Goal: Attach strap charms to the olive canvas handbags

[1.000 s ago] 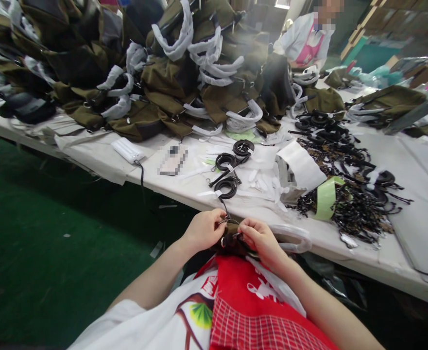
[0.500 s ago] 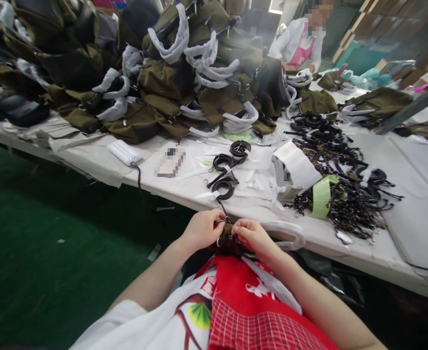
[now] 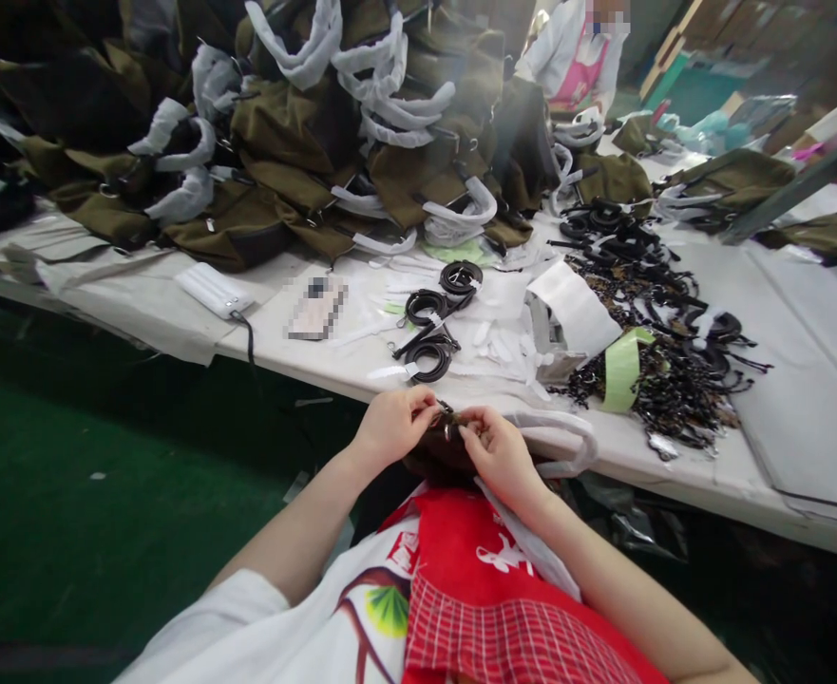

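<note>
At the table's front edge, an olive and dark bag (image 3: 432, 458) rests against my front, mostly hidden by my hands and apron. My left hand (image 3: 396, 425) is closed in a pinch at its top edge, beside a small dark metal fitting (image 3: 446, 408); what exactly lies between the fingertips is too small to tell. Opposite it, my right hand (image 3: 498, 450) pinches the bag's edge next to a shiny metal ring (image 3: 449, 431). The bag's handle (image 3: 580, 439), wrapped in white plastic, loops out to the right over the table edge.
Coiled black straps (image 3: 428, 359) lie just beyond my hands, with a phone (image 3: 316, 309) and a white corded device (image 3: 213, 291) leftward. Black straps are heaped (image 3: 675, 380) at right. Olive bags (image 3: 296, 142) pile up behind. A co-worker (image 3: 575, 57) stands across the table.
My view has shifted, so the table's things sit further left and higher. The dark cord that ran from the coils to my fingers no longer shows there. My hands remain at the bag's edge.
</note>
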Tool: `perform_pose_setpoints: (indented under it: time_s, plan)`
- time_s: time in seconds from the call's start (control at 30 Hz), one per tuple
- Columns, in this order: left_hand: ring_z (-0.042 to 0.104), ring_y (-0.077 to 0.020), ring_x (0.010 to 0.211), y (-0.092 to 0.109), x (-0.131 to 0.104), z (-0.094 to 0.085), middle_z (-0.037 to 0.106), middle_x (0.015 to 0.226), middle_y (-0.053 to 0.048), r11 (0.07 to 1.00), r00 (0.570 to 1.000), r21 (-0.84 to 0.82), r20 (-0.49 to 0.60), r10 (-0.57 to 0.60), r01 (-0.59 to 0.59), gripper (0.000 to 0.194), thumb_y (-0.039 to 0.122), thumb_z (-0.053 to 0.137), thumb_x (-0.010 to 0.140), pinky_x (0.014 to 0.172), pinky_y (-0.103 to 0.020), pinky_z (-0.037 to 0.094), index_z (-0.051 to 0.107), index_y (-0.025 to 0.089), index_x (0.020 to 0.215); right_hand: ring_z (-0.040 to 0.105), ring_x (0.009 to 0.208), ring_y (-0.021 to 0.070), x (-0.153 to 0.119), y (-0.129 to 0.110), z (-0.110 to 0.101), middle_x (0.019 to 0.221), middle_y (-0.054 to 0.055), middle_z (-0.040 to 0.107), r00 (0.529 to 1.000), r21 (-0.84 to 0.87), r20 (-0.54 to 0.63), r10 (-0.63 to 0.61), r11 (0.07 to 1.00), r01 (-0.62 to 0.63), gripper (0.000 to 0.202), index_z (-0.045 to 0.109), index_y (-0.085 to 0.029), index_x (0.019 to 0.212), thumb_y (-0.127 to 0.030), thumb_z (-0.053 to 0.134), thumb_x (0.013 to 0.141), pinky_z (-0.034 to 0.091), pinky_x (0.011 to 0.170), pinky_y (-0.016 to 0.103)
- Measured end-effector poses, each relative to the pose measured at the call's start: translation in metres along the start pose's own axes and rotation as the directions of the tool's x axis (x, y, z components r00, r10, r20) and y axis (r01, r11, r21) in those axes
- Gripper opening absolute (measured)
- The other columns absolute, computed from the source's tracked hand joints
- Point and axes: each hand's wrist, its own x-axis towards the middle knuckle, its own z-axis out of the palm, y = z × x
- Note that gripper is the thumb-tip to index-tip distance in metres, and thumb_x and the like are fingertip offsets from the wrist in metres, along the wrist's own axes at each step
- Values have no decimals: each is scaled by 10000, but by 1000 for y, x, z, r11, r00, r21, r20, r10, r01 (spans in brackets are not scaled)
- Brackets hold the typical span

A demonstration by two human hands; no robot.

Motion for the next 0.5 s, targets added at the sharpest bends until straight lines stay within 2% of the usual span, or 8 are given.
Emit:
perform_pose_setpoints:
  time_s: [0.1, 0.17, 0.23, 0.3, 0.4, 0.43, 0.5]
  plan:
    - [636, -143, 662, 3, 0, -4, 710, 748, 4, 998, 997, -24, -41, 60, -61, 132, 273, 564, 901, 618, -236, 410, 657, 208, 833, 630, 953, 249, 3, -4, -7, 1048, 110, 664, 983, -173, -111, -147, 977, 127, 308, 615, -186, 1166, -246, 552, 870, 498, 825, 366]
    - [633, -140, 688, 8, -1, -8, 704, 762, -1, 988, 989, -65, -57, 134, -137, 127, 242, 552, 902, 641, -237, 424, 650, 202, 831, 643, 875, 231, 7, -10, -10, 963, 81, 681, 983, -171, -68, -172, 973, 158, 330, 623, -201, 1187, -250, 575, 865, 503, 788, 344]
    - [629, -139, 706, 14, -2, -11, 695, 766, -6, 970, 976, -110, -68, 209, -215, 121, 217, 548, 898, 659, -239, 434, 642, 194, 826, 642, 744, 194, 11, -15, -10, 820, 29, 692, 985, -72, 43, -170, 982, 173, 279, 659, -221, 1132, -240, 582, 864, 500, 718, 305]
    - [620, -138, 713, 19, -2, -11, 677, 749, -6, 954, 964, -151, -100, 247, -260, 113, 206, 551, 892, 672, -240, 445, 635, 190, 818, 647, 719, 179, 14, -18, -8, 797, 14, 713, 979, 38, 102, -174, 985, 171, 188, 698, -227, 1011, -236, 558, 886, 492, 698, 287]
    - [606, -126, 721, 24, 0, -5, 666, 852, -25, 931, 964, -268, -165, 208, -247, 114, 185, 552, 875, 645, -226, 463, 641, 183, 946, 630, 689, 172, 14, -18, -6, 741, 16, 704, 990, 155, 21, -141, 978, 136, 205, 688, -207, 820, -288, 530, 922, 471, 657, 277]
    - [597, -118, 707, 25, 1, -2, 658, 906, -35, 920, 969, -314, -148, 196, -234, 163, 170, 555, 860, 616, -219, 462, 638, 179, 1001, 611, 658, 166, 12, -17, -6, 703, 12, 684, 993, 199, -16, -116, 973, 117, 222, 676, -202, 798, -313, 533, 925, 460, 629, 272]
    - [577, -109, 685, 26, 3, 5, 640, 957, -46, 900, 973, -371, -44, 228, -227, 215, 142, 580, 817, 577, -213, 451, 649, 174, 1019, 570, 611, 150, 10, -14, -8, 658, 3, 641, 996, 294, -56, -66, 952, 80, 239, 656, -197, 785, -352, 541, 925, 438, 577, 258]
